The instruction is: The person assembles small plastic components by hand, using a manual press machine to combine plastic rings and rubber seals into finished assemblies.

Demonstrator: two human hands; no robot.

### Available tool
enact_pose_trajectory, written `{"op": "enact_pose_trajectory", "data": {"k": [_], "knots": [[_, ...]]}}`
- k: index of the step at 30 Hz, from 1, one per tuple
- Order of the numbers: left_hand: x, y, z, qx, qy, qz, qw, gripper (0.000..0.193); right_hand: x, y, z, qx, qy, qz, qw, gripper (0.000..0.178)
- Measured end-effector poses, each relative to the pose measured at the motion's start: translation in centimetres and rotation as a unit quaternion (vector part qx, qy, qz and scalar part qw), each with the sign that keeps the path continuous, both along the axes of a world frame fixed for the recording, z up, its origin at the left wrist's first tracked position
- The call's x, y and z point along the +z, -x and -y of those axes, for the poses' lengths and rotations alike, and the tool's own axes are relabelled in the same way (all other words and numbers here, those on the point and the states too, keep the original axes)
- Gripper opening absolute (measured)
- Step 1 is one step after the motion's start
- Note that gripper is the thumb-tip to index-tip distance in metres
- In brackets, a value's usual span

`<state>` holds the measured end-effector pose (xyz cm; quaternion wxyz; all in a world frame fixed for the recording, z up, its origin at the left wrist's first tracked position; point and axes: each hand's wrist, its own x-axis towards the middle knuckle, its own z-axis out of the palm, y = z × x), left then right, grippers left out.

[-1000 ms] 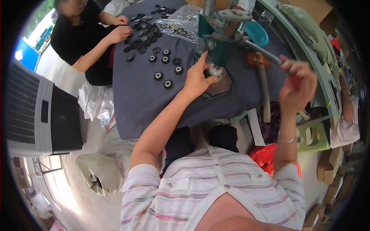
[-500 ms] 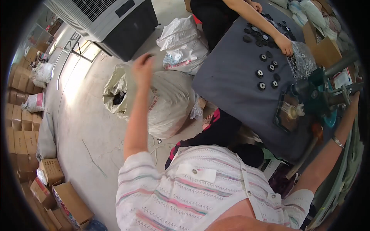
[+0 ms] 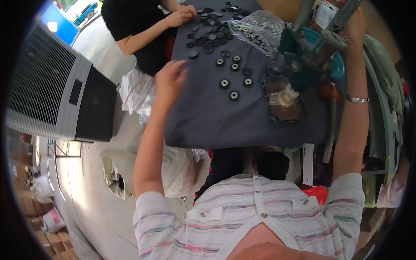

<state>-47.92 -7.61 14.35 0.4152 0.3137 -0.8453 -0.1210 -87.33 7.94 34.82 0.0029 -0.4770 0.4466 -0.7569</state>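
Single head view, fisheye, looks steeply down over chest onto near table point(image 3: 208, 125).

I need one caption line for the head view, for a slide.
Left hand reaches over grey table toward black rings; right hand grips the green press.

Just right of my left hand point(image 3: 170, 80) I see matt dark cloth point(image 3: 208, 117) over the table. Beyond my fingers lie dull black discs point(image 3: 234, 95) with shiny metal centres. Below my right hand point(image 3: 356, 27) the press point(image 3: 303, 65) looks like painted green metal, smooth. Left of it, a glossy clear plastic bag point(image 3: 255, 30) crinkles.
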Motion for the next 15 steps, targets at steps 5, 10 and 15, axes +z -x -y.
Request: {"op": "enact_pose_trajectory", "data": {"k": [5, 10, 15], "knots": [[-1.6, 13.6, 4.9, -0.065, 0.063, 0.218, 0.972, 0.030, -0.5, 1.3, 0.3, -0.085, 0.045, 0.036, 0.995, 0.023], [-2.4, 18.2, 7.8, -0.070, 0.010, 0.393, 0.917, 0.029, 0.2, -5.4, -0.4, -0.039, 0.009, 0.058, 0.998, 0.025], [-2.1, 17.1, 8.4, -0.062, 0.012, 0.238, 0.969, 0.025, -0.4, 2.0, -0.7, 0.547, 0.048, 0.360, 0.755, 0.018]]}}
